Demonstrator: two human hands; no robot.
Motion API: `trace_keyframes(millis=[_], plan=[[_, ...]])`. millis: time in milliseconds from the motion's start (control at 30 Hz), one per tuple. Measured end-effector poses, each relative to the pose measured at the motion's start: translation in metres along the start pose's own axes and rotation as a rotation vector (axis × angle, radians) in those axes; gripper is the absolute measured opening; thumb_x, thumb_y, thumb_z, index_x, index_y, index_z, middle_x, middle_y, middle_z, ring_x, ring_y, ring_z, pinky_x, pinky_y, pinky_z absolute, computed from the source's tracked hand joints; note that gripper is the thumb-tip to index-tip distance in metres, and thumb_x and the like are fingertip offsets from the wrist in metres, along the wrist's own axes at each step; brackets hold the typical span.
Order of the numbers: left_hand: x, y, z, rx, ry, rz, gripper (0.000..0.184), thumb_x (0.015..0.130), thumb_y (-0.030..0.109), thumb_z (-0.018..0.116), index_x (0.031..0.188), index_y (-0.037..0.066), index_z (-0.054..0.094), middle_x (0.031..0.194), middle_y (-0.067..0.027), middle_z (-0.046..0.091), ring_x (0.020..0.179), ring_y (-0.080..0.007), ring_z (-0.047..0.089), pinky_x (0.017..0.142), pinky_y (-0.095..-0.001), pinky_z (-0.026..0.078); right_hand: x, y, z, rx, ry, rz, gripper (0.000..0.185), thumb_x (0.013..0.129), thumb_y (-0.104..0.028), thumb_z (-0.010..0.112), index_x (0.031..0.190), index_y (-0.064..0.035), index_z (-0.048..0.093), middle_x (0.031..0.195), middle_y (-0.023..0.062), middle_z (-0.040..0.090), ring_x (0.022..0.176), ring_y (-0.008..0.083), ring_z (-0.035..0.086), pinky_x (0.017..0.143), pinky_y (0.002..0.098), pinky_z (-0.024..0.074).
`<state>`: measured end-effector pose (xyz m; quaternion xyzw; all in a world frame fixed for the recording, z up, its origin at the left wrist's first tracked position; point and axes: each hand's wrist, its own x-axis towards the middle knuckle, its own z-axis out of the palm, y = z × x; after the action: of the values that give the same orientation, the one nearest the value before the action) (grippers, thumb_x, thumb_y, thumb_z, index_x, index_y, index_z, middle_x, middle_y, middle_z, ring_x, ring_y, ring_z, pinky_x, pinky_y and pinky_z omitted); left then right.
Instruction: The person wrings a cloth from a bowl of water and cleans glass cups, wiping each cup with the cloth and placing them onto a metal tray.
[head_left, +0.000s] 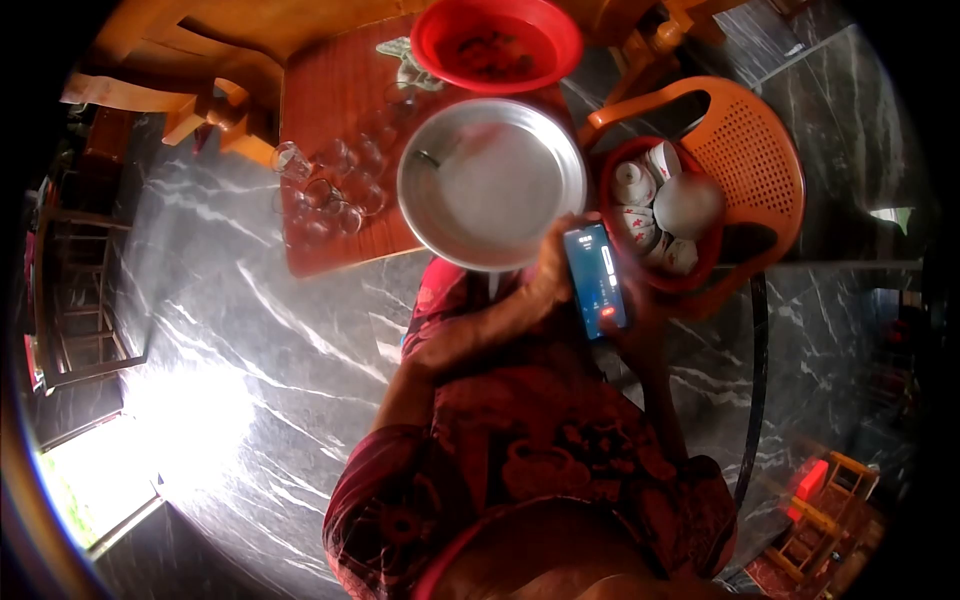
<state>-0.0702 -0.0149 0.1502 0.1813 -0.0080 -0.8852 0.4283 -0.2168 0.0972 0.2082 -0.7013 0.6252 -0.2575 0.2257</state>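
Note:
A phone (596,280) with a lit blue screen is in front of my lap, tilted, just right of a wide metal basin. My left hand (553,265) is closed along its left and upper edge, close to the basin's rim. On the phone's lower right side is my right hand (638,325), fingers closed around that edge, with a fingertip by a red spot on the screen. Shadow and blur hide part of the right hand. The metal basin (490,190) overlaps the table's front edge and holds a small dark item at its left.
Several clear glasses (335,185) stand on the wooden table (310,252). Behind the metal basin sits a red basin (428,55), beside a cloth (405,65). An orange plastic chair (765,150) on the right bears a red tub (715,250) of cups and bowls (635,180).

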Motion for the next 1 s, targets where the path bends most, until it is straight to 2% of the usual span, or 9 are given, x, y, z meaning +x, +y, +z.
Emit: trace_keyframes(millis=[33, 100, 333, 533, 600, 733, 767, 833, 1000], plan=[[0.001, -0.001, 0.002, 0.000, -0.002, -0.005, 0.048, 0.083, 0.044, 0.052, 0.109, 0.005, 0.055, 0.095, -0.0120, 0.062, 0.085, -0.0240, 0.062, 0.075, -0.0367, 0.053, 0.003, -0.011, -0.002, -0.003, 0.003, 0.004, 0.078, 0.074, -0.052, 0.066, 0.123, 0.0041, 0.046, 0.116, 0.0213, 0.054, 0.103, 0.0357, 0.053, 0.088, 0.0430, 0.0408], [-0.001, -0.001, 0.008, -0.035, -0.006, -0.006, 0.046, 0.083, 0.042, 0.051, 0.109, 0.004, 0.054, 0.095, -0.0118, 0.062, 0.084, -0.0233, 0.061, 0.075, -0.0363, 0.053, 0.007, -0.027, -0.002, -0.347, 0.030, -0.075, 0.096, 0.065, -0.061, 0.070, 0.130, 0.0036, 0.040, 0.122, 0.0230, 0.050, 0.107, 0.0390, 0.052, 0.089, 0.0460, 0.0408], [0.002, 0.000, 0.011, 0.029, 0.021, 0.068, 0.046, 0.083, 0.041, 0.049, 0.109, 0.003, 0.054, 0.094, -0.0114, 0.062, 0.083, -0.0221, 0.061, 0.075, -0.0359, 0.053, 0.015, -0.029, 0.009, -0.293, 0.007, 0.051, 0.108, 0.062, -0.060, 0.072, 0.138, 0.0021, 0.028, 0.130, 0.0241, 0.044, 0.116, 0.0404, 0.047, 0.096, 0.0490, 0.0368], [0.009, -0.011, 0.008, 0.287, -0.010, 0.227, 0.050, 0.089, 0.043, 0.044, 0.119, 0.002, 0.050, 0.100, -0.0109, 0.059, 0.087, -0.0203, 0.058, 0.080, -0.0352, 0.050, 0.012, 0.011, 0.035, -0.415, 0.074, 0.048, 0.101, 0.063, -0.049, 0.073, 0.139, 0.0000, 0.027, 0.132, 0.0231, 0.042, 0.119, 0.0407, 0.043, 0.097, 0.0475, 0.0361], [0.013, -0.011, 0.011, 0.187, 0.077, 0.078, 0.056, 0.092, 0.045, 0.043, 0.126, 0.001, 0.045, 0.106, -0.0130, 0.058, 0.093, -0.0216, 0.057, 0.084, -0.0367, 0.048, 0.010, 0.042, 0.043, -0.278, 0.087, 0.086, 0.087, 0.064, -0.046, 0.073, 0.130, 0.0001, 0.040, 0.123, 0.0230, 0.049, 0.112, 0.0391, 0.049, 0.092, 0.0470, 0.0400], [0.023, -0.010, -0.005, 0.308, 0.036, 0.117, 0.054, 0.091, 0.042, 0.048, 0.124, 0.000, 0.045, 0.109, -0.0181, 0.058, 0.099, -0.0273, 0.057, 0.088, -0.0381, 0.046, 0.017, 0.085, 0.045, -0.098, 0.072, 0.315, 0.065, 0.064, -0.044, 0.074, 0.108, -0.0009, 0.053, 0.101, 0.0213, 0.060, 0.092, 0.0356, 0.060, 0.077, 0.0444, 0.0469], [0.023, -0.008, -0.006, 0.308, 0.036, 0.120, 0.054, 0.091, 0.042, 0.048, 0.124, 0.000, 0.045, 0.109, -0.0181, 0.058, 0.099, -0.0273, 0.057, 0.088, -0.0381, 0.046, 0.020, 0.088, 0.041, -0.097, 0.072, 0.312, 0.065, 0.064, -0.044, 0.074, 0.108, -0.0009, 0.053, 0.101, 0.0213, 0.060, 0.092, 0.0356, 0.060, 0.077, 0.0444, 0.0469], [0.025, -0.002, -0.012, 0.485, 0.051, 0.133, 0.050, 0.092, 0.040, 0.049, 0.121, -0.001, 0.048, 0.109, -0.0186, 0.059, 0.097, -0.0280, 0.059, 0.086, -0.0382, 0.048, 0.027, 0.089, 0.030, -0.143, 0.062, 0.588, 0.068, 0.064, -0.044, 0.073, 0.112, -0.0008, 0.052, 0.102, 0.0212, 0.060, 0.094, 0.0356, 0.060, 0.078, 0.0433, 0.0475], [0.027, 0.005, -0.043, 0.517, -0.073, 0.206, 0.044, 0.092, 0.035, 0.050, 0.116, -0.001, 0.052, 0.104, -0.0169, 0.062, 0.091, -0.0245, 0.062, 0.081, -0.0368, 0.051, 0.035, 0.125, 0.022, -0.425, 0.088, 0.487, 0.073, 0.067, -0.047, 0.069, 0.119, 0.0002, 0.048, 0.107, 0.0211, 0.059, 0.099, 0.0351, 0.059, 0.081, 0.0434, 0.0486]])
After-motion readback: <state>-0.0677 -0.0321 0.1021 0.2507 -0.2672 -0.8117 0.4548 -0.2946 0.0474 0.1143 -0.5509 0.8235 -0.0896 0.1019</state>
